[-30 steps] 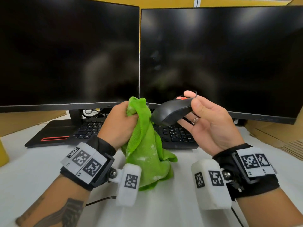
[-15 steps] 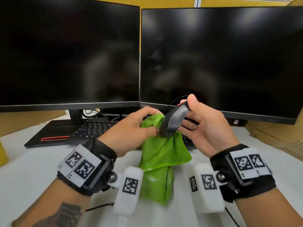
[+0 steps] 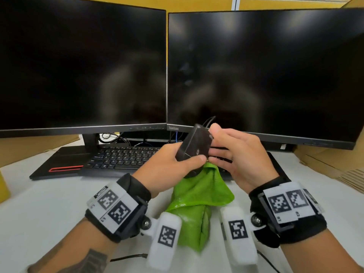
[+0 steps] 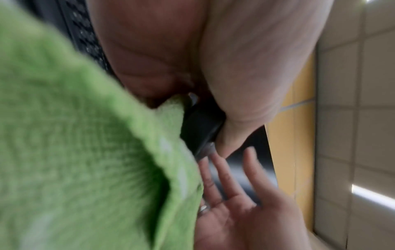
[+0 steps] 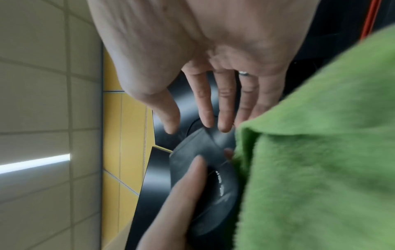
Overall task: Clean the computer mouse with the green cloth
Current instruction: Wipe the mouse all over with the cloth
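Well, two dark monitors (image 3: 82, 64) stand side by side just beyond the fingers, their lower edges right above the knuckles, so there is little room past the hands that way. Below them lies one black keyboard (image 3: 122, 157) on a black tray, partly hidden by both hands. The white desk (image 3: 39, 203) spreads open toward the person and off to the left of the fingers; cardboard panels close in the far left and far right edges.

One green cloth (image 3: 199, 196) hangs down from under the fingers, its lower end bunched between the two wrists. From the left wrist view the cloth (image 4: 85, 152) fills most of the picture and hides the lower fingers.

The left hand (image 3: 169, 166) grips one black mouse (image 3: 194, 146) from the side, thumb curled across its near face and the cloth trapped under the palm. The mouse is raised off the desk, tilted on end, its cable rising behind it against the right monitor. In the right wrist view the mouse (image 5: 205, 177) sits just past the fingertips with the left thumb over it.

The right hand (image 3: 236, 154) is spread, fingers (image 5: 224, 101) nearly straight, their tips touching the mouse's far end, holding nothing.
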`<state>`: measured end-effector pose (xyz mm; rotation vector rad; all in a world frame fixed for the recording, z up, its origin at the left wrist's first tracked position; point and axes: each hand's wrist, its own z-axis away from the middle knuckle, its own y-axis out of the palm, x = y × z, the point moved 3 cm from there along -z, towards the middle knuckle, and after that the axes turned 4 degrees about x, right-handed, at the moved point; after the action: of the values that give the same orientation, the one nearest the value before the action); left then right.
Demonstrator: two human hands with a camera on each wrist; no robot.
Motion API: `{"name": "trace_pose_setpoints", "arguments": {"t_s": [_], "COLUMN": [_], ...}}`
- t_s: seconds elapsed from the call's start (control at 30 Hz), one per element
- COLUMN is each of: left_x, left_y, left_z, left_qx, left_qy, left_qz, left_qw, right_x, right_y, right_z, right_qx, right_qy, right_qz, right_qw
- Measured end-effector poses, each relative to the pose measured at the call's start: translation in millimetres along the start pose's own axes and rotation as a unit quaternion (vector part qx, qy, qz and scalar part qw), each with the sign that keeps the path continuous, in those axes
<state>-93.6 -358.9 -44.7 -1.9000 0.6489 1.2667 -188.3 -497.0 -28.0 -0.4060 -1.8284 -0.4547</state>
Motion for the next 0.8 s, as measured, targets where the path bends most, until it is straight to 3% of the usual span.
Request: {"name": "trace_pose_setpoints", "arguments": {"t_s": [0.17, 0.27, 0.33, 0.5, 0.67, 0.8], "left_x": [-0.9, -2.9, -3.2, -3.7, -1.5, -0.2], "left_y": [-9.8, -13.5, -15.7, -18.2, -24.9, -27.8], "left_z": [-1.6, -0.6, -1.0, -2.5, -4.6, -6.8], "left_qx": [-0.053, -0.052, -0.046, -0.041, -0.076, -0.105], "left_qy": [-0.034, -0.045, -0.047, -0.049, -0.040, -0.033], "left_qz": [0.166, 0.208, 0.218, 0.250, 0.264, 0.269], "left_qw": [0.984, 0.976, 0.974, 0.966, 0.961, 0.957], "right_x": [-8.8, -15.1, -12.3, -7.1, -3.7, 4.4], "right_y": [-4.2, 0.5, -1.8, -8.3, -14.3, -13.0], "right_z": [-4.8, -4.2, -5.0, -5.3, -10.3, -3.4], "right_qx": [0.020, 0.073, 0.061, 0.004, -0.081, -0.061], "right_qy": [0.012, 0.034, 0.018, 0.040, -0.024, 0.014], "right_qz": [0.126, 0.197, 0.213, 0.180, 0.177, 0.098], "right_qw": [0.992, 0.977, 0.975, 0.983, 0.981, 0.993]}}
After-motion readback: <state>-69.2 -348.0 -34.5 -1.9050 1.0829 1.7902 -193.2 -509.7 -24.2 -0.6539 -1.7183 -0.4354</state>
